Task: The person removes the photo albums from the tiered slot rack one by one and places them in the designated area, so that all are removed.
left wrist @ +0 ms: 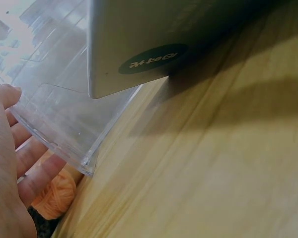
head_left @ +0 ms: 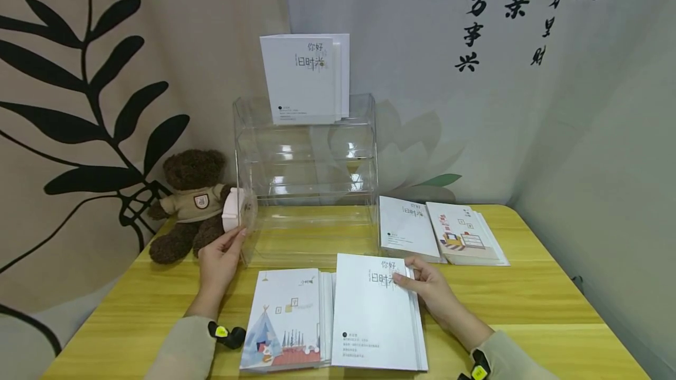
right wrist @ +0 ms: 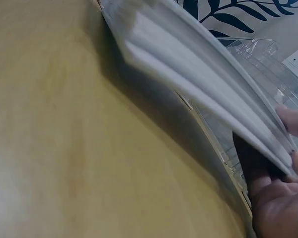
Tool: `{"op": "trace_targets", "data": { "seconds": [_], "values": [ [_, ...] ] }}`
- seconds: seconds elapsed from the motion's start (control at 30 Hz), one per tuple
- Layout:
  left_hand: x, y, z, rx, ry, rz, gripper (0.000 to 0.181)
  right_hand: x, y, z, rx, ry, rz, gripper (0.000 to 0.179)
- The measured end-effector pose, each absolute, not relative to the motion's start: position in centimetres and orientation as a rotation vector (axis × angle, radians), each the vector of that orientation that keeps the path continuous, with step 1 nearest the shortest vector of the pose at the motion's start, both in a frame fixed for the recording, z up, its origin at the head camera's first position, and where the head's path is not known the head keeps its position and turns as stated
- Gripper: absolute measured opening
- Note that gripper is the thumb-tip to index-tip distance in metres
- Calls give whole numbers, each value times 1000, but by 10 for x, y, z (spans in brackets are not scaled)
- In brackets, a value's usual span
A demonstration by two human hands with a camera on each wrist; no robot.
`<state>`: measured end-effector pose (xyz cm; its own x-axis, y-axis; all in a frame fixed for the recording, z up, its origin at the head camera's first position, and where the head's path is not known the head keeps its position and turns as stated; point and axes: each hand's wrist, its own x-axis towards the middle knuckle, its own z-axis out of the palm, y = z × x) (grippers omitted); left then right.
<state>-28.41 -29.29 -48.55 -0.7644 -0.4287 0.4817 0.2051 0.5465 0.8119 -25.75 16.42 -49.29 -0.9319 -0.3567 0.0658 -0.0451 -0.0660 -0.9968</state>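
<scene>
My left hand holds the front left edge of a clear plastic tiered display rack; in the left wrist view the thumb lies on one side of the panel and the fingers on the other. My right hand grips a small stack of white-covered notebooks by the upper right edge, thumb on the cover and fingers beneath. In the right wrist view the notebooks' page edges tilt above the table. Left of them is a stack with a tent picture on its cover.
White notebooks stand in the rack's top tier. Two more stacks, one plain white and one with a furniture picture, lie right of the rack. A brown teddy bear sits to its left on the wooden table, beside a pink object.
</scene>
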Motion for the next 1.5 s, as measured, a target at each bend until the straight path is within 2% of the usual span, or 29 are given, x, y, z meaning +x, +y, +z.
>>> {"op": "trace_targets", "data": {
  "seconds": [0.77,1.07,1.5],
  "values": [
    [-284,-291,-485,190,-2103,-1229,28,-257,161,-493,-293,2122,-1976,48],
    [-283,-292,-485,186,-2102,-1208,25,-256,159,-493,-244,2348,-1906,40],
    [-283,-293,-485,197,-2105,-1241,31,-255,160,-491,-315,2526,-1814,37]
  ]
}}
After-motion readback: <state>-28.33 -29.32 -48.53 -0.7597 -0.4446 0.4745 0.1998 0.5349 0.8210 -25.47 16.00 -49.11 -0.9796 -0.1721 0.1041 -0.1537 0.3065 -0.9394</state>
